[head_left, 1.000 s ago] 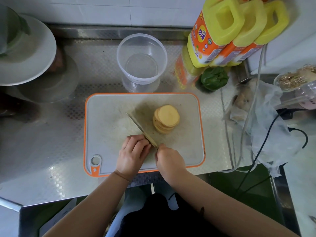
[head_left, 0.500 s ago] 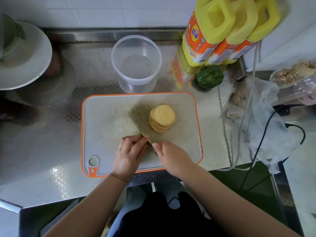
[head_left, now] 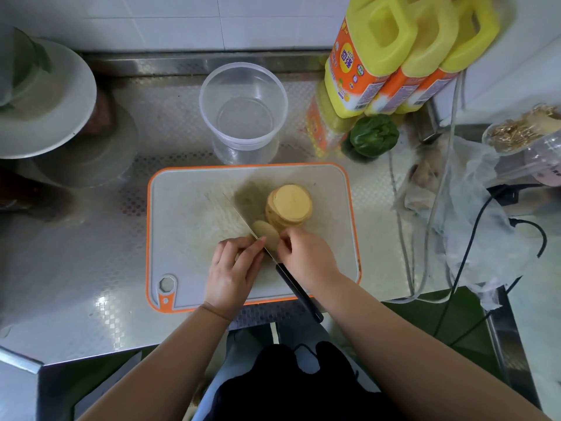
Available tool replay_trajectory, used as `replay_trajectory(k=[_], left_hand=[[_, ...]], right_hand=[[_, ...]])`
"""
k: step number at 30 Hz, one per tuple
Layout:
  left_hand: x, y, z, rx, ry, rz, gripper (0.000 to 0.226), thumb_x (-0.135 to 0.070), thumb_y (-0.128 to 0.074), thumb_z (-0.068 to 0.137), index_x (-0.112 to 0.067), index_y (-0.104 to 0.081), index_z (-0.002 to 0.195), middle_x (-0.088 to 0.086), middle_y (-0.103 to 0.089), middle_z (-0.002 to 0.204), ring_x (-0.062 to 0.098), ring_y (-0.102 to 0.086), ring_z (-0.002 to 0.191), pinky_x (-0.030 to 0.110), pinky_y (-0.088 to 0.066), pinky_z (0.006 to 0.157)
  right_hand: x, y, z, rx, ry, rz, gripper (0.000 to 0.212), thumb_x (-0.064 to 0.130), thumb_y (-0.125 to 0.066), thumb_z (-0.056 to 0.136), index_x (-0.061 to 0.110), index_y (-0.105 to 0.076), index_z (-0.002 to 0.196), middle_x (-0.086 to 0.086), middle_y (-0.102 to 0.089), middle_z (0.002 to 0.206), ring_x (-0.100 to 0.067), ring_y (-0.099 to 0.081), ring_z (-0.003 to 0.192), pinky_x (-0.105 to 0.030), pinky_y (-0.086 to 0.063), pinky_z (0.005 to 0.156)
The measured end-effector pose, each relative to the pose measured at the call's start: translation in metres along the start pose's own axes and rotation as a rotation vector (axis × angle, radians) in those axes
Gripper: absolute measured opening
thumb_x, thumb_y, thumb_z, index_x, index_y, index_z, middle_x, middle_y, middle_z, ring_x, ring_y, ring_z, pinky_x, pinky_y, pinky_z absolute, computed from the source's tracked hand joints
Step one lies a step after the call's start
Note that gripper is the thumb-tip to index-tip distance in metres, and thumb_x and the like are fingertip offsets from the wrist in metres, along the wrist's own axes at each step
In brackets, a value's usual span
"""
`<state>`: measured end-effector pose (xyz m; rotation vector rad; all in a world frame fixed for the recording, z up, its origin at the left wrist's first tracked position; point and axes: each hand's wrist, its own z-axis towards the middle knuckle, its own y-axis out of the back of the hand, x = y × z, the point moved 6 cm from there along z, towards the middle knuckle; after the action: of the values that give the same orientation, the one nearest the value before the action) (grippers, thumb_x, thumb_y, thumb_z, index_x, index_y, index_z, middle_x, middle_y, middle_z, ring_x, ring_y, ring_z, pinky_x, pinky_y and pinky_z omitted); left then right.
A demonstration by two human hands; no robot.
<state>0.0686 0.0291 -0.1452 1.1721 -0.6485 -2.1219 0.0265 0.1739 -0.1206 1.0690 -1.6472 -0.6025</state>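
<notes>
since half a second ago my right hand is off the knife, pinching a slice by the stack at mid-frame. left hand curls at the blade; its hold i cannot tell. i'd lift the slice flat, clear of the edge.

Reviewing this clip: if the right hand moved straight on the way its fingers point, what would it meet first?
The loose potato slice, which the fingertips of the right hand already seem to touch. Just beyond it lies the knife blade. Depth is hard to judge from above.
</notes>
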Motion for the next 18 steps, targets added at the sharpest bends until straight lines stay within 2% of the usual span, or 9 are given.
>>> replay_trajectory(k=[3, 5, 7, 8, 11, 14, 17, 18], left_hand=[[0.0, 0.001, 0.0, 0.001, 0.004, 0.008, 0.021, -0.02, -0.053, 0.103, -0.015, -0.059, 0.123, 0.002, -0.051, 0.103, 0.023, -0.05, 0.086, 0.026, -0.043, 0.082], [0.0, 0.001, 0.001, 0.002, 0.002, 0.007, 0.022, -0.018, -0.055, 0.101, -0.015, -0.059, 0.123, 0.002, -0.051, 0.103, 0.023, -0.05, 0.087, 0.026, -0.043, 0.082], [0.0, 0.001, 0.0, 0.002, 0.0, 0.011, 0.024, -0.017, -0.057, 0.099, -0.015, -0.059, 0.123, 0.002, -0.051, 0.103, 0.023, -0.051, 0.087, 0.026, -0.043, 0.083], [-0.001, 0.001, 0.0, 0.004, -0.001, 0.013, 0.024, -0.016, -0.057, 0.099, -0.015, -0.059, 0.123, 0.002, -0.051, 0.103, 0.023, -0.051, 0.087, 0.026, -0.043, 0.083], [-0.001, 0.0, 0.0, 0.01, -0.005, 0.006, 0.025, -0.016, -0.057, 0.099, -0.014, -0.059, 0.123, 0.003, -0.052, 0.102, 0.024, -0.051, 0.087, 0.027, -0.043, 0.083], [-0.001, 0.0, 0.002, 0.017, -0.007, 0.004, 0.025, -0.014, -0.06, 0.097, -0.012, -0.06, 0.122, 0.007, -0.058, 0.1, 0.024, -0.053, 0.087, 0.029, -0.044, 0.083], [0.0, 0.0, 0.0, 0.015, 0.002, -0.003, 0.025, -0.014, -0.06, 0.097, -0.012, -0.06, 0.122, 0.011, -0.062, 0.096, 0.026, -0.055, 0.087, 0.031, -0.046, 0.081], [0.0, 0.0, -0.001, 0.014, 0.006, -0.003, 0.025, -0.014, -0.06, 0.097, -0.012, -0.06, 0.122, 0.011, -0.063, 0.096, 0.026, -0.055, 0.087, 0.031, -0.047, 0.081]], right_hand=[[0.002, 0.019, -0.002, -0.12, 0.016, 0.074, 0.019, 0.027, -0.054, 0.094, 0.013, -0.063, 0.102, 0.0, -0.067, 0.083, -0.02, -0.062, 0.071, -0.034, -0.05, 0.063], [-0.004, 0.038, 0.003, -0.155, -0.09, 0.268, 0.014, 0.025, -0.055, 0.092, 0.015, -0.063, 0.098, 0.003, -0.066, 0.085, -0.016, -0.062, 0.072, -0.029, -0.051, 0.063], [-0.017, 0.048, 0.016, -0.141, -0.246, 0.488, 0.007, 0.026, -0.054, 0.089, 0.02, -0.059, 0.087, 0.0, -0.067, 0.08, -0.019, -0.063, 0.066, -0.038, -0.055, 0.066], [-0.023, 0.05, 0.022, -0.118, -0.306, 0.52, 0.008, 0.025, -0.053, 0.087, 0.021, -0.058, 0.083, -0.002, -0.066, 0.076, -0.02, -0.062, 0.062, -0.044, -0.057, 0.067], [-0.031, 0.051, 0.033, 0.003, -0.36, 0.379, 0.013, 0.027, -0.052, 0.085, 0.017, -0.06, 0.084, -0.008, -0.064, 0.073, -0.029, -0.064, 0.069, -0.049, -0.057, 0.07], [-0.033, 0.053, 0.035, 0.052, -0.395, 0.307, 0.015, 0.03, -0.054, 0.086, 0.02, -0.054, 0.074, -0.005, -0.062, 0.068, -0.029, -0.064, 0.069, -0.041, -0.057, 0.07], [-0.026, 0.057, 0.021, 0.035, -0.336, 0.081, 0.028, 0.038, -0.051, 0.093, 0.02, -0.048, 0.073, 0.0, -0.056, 0.073, -0.024, -0.056, 0.073, -0.03, -0.041, 0.06], [-0.02, 0.052, 0.011, 0.1, -0.293, 0.022, 0.031, 0.043, -0.046, 0.096, 0.02, -0.047, 0.075, 0.001, -0.054, 0.074, -0.022, -0.053, 0.074, -0.029, -0.036, 0.059]])
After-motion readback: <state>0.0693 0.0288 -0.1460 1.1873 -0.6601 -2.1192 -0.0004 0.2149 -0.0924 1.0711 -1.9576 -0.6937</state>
